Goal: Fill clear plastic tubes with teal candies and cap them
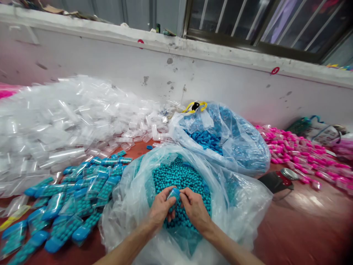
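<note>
A: What are the hands doing?

B: The left hand (162,207) is closed around a small clear container (173,194) with a blue end, gripping it between thumb and fingers. The right hand (195,210) has its thumb and forefinger drawn together at the container's right edge. I can't tell whether they grip it or pinch something small.

A: And beneath them?

B: Turquoise beads (176,172), a heap of them inside an open clear plastic bag (129,209). The container is just above the beads, between the two hands.

A: What lies to the left of the hands?

B: Nearest, a spread of bead-filled containers (78,198) with blue ends, lying at all angles on the red tabletop (300,232). Farther out, beyond those, a big pile of clear containers (71,117) reaches back toward the wall (209,71).

A: Straight ahead?

B: Just past the bead bag, a second plastic bag (245,147) lies open, with blue pieces (204,139) in its mouth and a yellow strap (204,104) at its far edge.

A: To the right?

B: Well apart from the right hand, a heap of bright pink pieces (300,149).
</note>
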Demonstrator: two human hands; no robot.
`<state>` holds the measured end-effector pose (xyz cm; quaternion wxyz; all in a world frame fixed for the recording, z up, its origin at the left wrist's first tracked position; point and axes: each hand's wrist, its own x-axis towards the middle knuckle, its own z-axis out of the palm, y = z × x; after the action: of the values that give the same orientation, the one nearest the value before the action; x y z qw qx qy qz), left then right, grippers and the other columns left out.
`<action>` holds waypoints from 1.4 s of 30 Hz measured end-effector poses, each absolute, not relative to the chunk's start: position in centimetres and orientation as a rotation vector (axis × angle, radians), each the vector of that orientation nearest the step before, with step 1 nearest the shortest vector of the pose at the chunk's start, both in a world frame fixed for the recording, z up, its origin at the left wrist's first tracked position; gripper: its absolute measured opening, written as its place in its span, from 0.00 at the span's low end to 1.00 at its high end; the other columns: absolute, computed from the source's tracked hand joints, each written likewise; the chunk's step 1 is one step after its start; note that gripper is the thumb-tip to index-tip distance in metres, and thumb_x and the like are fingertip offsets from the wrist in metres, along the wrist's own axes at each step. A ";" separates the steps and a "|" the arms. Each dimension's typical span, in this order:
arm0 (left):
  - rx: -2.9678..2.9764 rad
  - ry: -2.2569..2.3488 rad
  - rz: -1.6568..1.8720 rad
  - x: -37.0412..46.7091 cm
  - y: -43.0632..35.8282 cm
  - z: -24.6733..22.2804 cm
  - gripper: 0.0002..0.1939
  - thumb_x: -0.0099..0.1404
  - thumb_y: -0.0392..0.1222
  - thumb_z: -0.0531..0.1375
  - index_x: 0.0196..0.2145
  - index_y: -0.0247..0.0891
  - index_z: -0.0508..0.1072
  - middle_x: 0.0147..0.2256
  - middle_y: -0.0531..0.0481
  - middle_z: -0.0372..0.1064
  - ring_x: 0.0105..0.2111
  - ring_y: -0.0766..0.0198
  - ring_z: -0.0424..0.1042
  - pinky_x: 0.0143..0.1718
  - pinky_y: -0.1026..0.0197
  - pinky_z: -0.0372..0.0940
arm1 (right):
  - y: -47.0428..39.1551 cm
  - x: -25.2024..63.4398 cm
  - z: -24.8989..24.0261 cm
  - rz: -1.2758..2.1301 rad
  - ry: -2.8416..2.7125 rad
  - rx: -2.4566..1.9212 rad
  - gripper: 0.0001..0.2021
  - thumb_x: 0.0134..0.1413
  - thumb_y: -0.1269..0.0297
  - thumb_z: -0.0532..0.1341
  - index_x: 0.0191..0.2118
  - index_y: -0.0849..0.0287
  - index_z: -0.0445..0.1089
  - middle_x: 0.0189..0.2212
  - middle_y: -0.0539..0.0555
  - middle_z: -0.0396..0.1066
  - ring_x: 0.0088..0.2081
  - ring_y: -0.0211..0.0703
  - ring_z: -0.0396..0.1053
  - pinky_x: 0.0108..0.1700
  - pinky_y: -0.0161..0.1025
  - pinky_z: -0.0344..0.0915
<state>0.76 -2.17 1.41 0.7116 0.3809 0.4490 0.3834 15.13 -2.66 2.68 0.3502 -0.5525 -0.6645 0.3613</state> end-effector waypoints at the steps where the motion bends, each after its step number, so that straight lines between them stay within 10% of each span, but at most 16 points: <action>1: 0.843 1.037 0.863 0.9 -2.3 1.6 0.32 0.49 0.50 0.61 0.50 0.33 0.59 0.18 0.59 0.62 0.11 0.73 0.58 0.09 0.71 0.48 | -2.6 15.2 2.8 0.914 -1.754 -1.413 0.11 0.56 0.64 0.50 0.29 0.59 0.66 0.19 0.48 0.63 0.23 0.36 0.63 0.30 0.33 0.59; 23: 0.921 1.050 0.833 1.1 -2.4 1.7 0.26 0.53 0.50 0.57 0.47 0.34 0.60 0.16 0.61 0.59 0.11 0.73 0.58 0.10 0.72 0.50 | -2.6 16.6 2.5 1.187 -1.780 -1.224 0.07 0.52 0.66 0.54 0.35 0.58 0.66 0.26 0.47 0.63 0.25 0.33 0.60 0.29 0.32 0.59; 31: 0.963 1.019 0.743 0.4 -2.2 3.2 0.27 0.52 0.52 0.58 0.46 0.37 0.59 0.21 0.58 0.62 0.13 0.71 0.64 0.12 0.70 0.54 | 0.1 17.4 3.9 1.532 -1.268 -1.243 0.28 0.37 0.64 0.62 0.49 0.62 0.59 0.26 0.46 0.66 0.21 0.34 0.63 0.25 0.35 0.62; 37: 0.942 1.106 0.823 1.2 -2.5 2.9 0.25 0.52 0.55 0.57 0.43 0.38 0.58 0.20 0.62 0.58 0.12 0.72 0.60 0.10 0.70 0.49 | -1.2 15.7 4.0 1.197 -1.667 -1.352 0.22 0.51 0.61 0.55 0.52 0.62 0.62 0.42 0.56 0.69 0.43 0.45 0.67 0.47 0.43 0.61; 42: 0.892 1.103 0.969 1.5 -3.0 2.3 0.27 0.55 0.53 0.57 0.49 0.38 0.58 0.19 0.61 0.57 0.15 0.72 0.58 0.15 0.69 0.52 | -2.8 14.6 4.1 1.189 -1.949 -1.371 0.43 0.40 0.62 0.64 0.61 0.63 0.44 0.59 0.62 0.47 0.60 0.52 0.46 0.58 0.48 0.48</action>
<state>1.48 -2.98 2.32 0.6533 0.3934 0.4859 0.4270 14.60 -2.77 4.11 0.2370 -0.5001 -0.7110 0.4339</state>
